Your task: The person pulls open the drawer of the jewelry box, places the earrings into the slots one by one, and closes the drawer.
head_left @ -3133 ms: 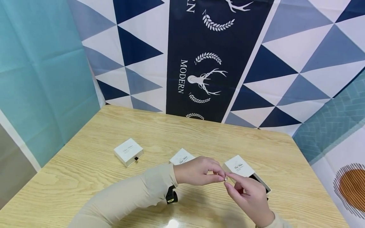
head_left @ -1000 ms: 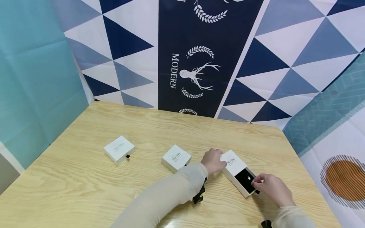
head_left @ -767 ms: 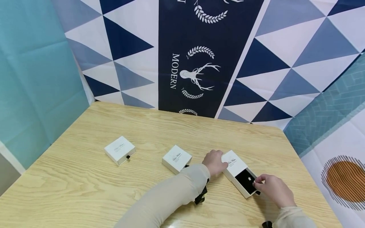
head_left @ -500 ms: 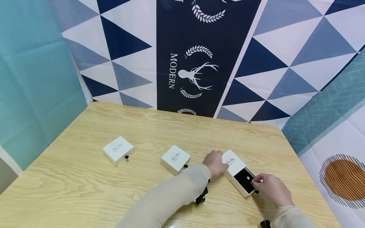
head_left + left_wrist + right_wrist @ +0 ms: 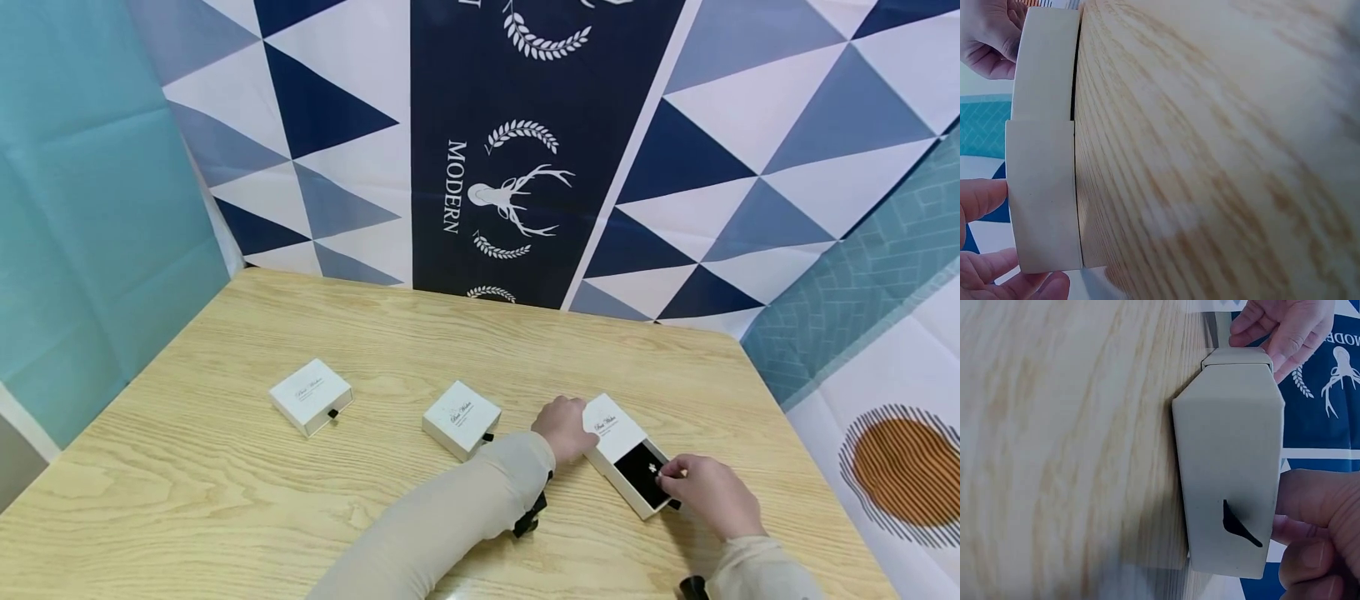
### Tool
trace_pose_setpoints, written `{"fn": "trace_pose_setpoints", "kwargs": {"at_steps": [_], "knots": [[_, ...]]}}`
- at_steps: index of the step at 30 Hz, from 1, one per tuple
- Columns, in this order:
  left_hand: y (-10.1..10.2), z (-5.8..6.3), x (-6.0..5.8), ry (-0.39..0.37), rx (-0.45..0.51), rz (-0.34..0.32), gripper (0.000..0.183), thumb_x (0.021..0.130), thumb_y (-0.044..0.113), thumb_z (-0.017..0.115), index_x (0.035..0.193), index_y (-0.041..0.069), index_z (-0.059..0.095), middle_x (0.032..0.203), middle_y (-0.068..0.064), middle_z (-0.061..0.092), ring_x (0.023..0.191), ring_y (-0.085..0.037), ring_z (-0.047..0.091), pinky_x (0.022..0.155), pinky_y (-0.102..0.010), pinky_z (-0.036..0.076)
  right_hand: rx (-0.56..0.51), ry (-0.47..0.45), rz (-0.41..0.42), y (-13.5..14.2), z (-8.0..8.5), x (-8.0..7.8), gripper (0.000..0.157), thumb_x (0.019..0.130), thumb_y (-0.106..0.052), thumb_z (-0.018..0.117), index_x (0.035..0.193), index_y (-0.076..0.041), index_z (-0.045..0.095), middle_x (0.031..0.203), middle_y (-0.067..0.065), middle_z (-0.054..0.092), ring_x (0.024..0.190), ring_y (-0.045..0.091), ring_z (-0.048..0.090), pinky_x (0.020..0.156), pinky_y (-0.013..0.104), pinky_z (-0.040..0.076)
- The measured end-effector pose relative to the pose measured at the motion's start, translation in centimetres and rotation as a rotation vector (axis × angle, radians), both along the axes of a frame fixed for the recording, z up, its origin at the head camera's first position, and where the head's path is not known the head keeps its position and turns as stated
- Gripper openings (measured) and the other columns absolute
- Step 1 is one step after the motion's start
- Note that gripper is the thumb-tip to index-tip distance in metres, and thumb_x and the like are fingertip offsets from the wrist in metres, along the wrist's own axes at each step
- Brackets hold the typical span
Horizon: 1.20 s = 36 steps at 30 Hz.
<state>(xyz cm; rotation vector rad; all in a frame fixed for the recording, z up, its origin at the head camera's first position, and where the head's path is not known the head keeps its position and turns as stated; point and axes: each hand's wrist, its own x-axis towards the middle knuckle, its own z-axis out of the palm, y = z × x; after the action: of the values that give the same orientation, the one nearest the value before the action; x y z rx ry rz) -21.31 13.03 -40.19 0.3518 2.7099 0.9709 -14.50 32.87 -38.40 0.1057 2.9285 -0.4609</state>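
Note:
On the right of the table lies a white jewelry box [image 5: 613, 427], its drawer [image 5: 640, 475] pulled partly out toward the front right. On the drawer's black lining sits a small, shiny flower-shaped piece of jewelry [image 5: 652, 468]. My left hand [image 5: 564, 429] grips the box's outer sleeve [image 5: 1044, 197] at the back end, thumb on top and fingers behind. My right hand [image 5: 712, 496] is at the drawer's right rim, thumb and index fingertips close beside the jewelry, other fingers curled [image 5: 1310, 559]. I cannot tell whether those fingertips pinch anything. A black pull tab [image 5: 1240, 526] hangs from the drawer's front.
Two more white boxes, a middle one [image 5: 461, 419] and a left one [image 5: 311, 396], lie closed on the wooden table [image 5: 225, 483]. My left forearm passes just in front of the middle box. Behind the table hangs a patterned cloth [image 5: 517, 192].
About three seconds ago both hands held a small shiny piece together in front of the box. Since then the left hand has moved to the sleeve and the right to the drawer. Lately little has moved.

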Motion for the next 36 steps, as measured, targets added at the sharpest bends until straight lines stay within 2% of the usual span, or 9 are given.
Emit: {"fn": "trace_pose_setpoints", "kwargs": {"at_steps": [12,21,28,36], "knots": [[-0.13,0.39,0.02,0.029,-0.047,-0.005,0.041,0.086,0.029,0.072,0.123,0.015,0.064,0.102,0.001,0.061,0.090,-0.012,0.057,0.073,-0.025,0.048,0.007,-0.004,0.021,-0.01,0.34,-0.11,0.013,0.084,-0.027,0.068,0.087,-0.014,0.069,0.085,0.004,0.068,0.073,0.019,0.057,0.059,0.039,0.044],[0.01,0.48,-0.02,0.047,-0.095,-0.024,0.041,0.086,0.032,0.072,0.123,0.016,0.064,0.103,0.003,0.061,0.091,-0.010,0.057,0.077,-0.023,0.047,-0.013,-0.030,0.041,0.50,0.20,-0.34,0.023,0.086,-0.030,0.066,0.096,-0.010,0.069,0.091,0.011,0.067,0.077,0.023,0.057,0.063,0.042,0.046],[-0.01,0.40,-0.14,0.056,-0.135,-0.032,0.040,0.086,0.034,0.071,0.122,0.017,0.064,0.102,0.003,0.062,0.090,-0.010,0.058,0.075,-0.023,0.048,-0.031,-0.018,0.059,0.55,0.08,-0.34,0.016,0.086,-0.022,0.063,0.093,-0.009,0.069,0.083,0.005,0.064,0.068,0.017,0.049,0.059,0.034,0.040],[0.06,0.37,-0.18,0.067,-0.134,-0.044,0.038,0.086,0.033,0.072,0.119,0.015,0.065,0.101,0.003,0.062,0.089,-0.010,0.058,0.075,-0.021,0.048,-0.023,-0.029,0.059,0.62,0.01,-0.32,0.014,0.086,-0.023,0.063,0.090,-0.010,0.069,0.087,0.006,0.065,0.072,0.018,0.052,0.063,0.038,0.043]]}}
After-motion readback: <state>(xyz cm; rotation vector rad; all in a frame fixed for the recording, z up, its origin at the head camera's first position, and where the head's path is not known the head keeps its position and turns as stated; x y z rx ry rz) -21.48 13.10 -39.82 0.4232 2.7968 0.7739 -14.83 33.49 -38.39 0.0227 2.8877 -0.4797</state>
